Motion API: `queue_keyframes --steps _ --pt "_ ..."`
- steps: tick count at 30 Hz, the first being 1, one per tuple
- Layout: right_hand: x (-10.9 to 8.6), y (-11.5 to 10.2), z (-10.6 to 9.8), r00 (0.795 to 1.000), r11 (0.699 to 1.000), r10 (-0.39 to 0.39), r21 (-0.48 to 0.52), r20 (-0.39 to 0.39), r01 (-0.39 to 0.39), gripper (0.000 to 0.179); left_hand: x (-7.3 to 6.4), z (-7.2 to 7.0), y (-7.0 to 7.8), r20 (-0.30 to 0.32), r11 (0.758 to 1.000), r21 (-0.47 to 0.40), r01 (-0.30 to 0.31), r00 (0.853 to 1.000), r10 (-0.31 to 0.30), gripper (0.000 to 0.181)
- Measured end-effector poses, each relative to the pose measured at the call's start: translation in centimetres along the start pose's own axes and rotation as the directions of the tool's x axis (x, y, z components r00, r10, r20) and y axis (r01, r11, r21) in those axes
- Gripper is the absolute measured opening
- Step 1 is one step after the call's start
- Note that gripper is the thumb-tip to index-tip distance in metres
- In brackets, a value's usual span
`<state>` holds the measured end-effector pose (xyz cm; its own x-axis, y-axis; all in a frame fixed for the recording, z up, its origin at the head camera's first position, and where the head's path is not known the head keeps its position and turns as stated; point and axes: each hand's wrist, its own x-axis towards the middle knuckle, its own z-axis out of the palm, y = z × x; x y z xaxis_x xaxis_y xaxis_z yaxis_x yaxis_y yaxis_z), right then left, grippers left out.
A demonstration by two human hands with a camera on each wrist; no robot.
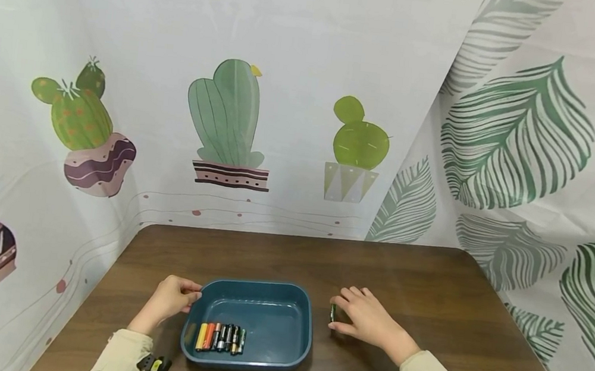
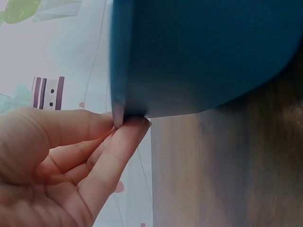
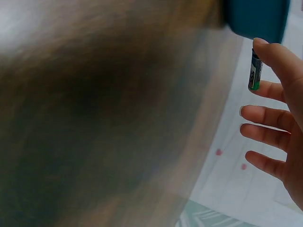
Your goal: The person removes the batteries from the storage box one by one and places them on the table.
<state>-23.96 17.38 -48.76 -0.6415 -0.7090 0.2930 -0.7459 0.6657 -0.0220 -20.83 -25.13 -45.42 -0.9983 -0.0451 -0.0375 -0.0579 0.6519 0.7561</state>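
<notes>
My left hand [image 1: 170, 299] pinches the left rim of a blue tray [image 1: 307, 330] between thumb and fingers, as the left wrist view also shows on the tray's wall [image 2: 199, 52]. Beside the tray's right edge, my right hand [image 1: 365, 317] holds a small green and black battery [image 3: 255, 71] by its two ends, between thumb and index finger; the other fingers are spread out. Several batteries [image 1: 221, 338] lie side by side in a row in the tray's near left corner: a yellow one [image 1: 201, 337], an orange one [image 1: 209, 337] and darker ones.
The tray rests on a dark brown wooden table [image 1: 402, 273]. Behind the table hangs a pale cloth [image 1: 310, 49] printed with cacti and leaves. A black strap device [image 1: 154, 366] is worn at the left sleeve.
</notes>
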Motion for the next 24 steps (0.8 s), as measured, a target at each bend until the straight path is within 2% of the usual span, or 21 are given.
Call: queue_keyframes --steps 11,16,24 --pt "-0.6 0.4 2.1 0.999 1.0 -0.011 -0.011 0.037 0.011 0.043 0.1 0.2 -0.1 -0.009 1.0 -0.001 0.008 1.0 -0.008 0.014" --pt "-0.7 0.3 2.3 0.998 1.0 -0.02 -0.008 0.052 0.021 0.043 0.1 0.3 -0.2 -0.011 1.0 -0.004 0.018 1.0 -0.018 0.014" --pt "-0.6 0.1 2.4 0.997 1.0 -0.024 -0.011 0.074 0.025 0.045 0.0 0.1 -0.1 -0.007 1.0 0.007 0.0 1.0 0.0 0.014"
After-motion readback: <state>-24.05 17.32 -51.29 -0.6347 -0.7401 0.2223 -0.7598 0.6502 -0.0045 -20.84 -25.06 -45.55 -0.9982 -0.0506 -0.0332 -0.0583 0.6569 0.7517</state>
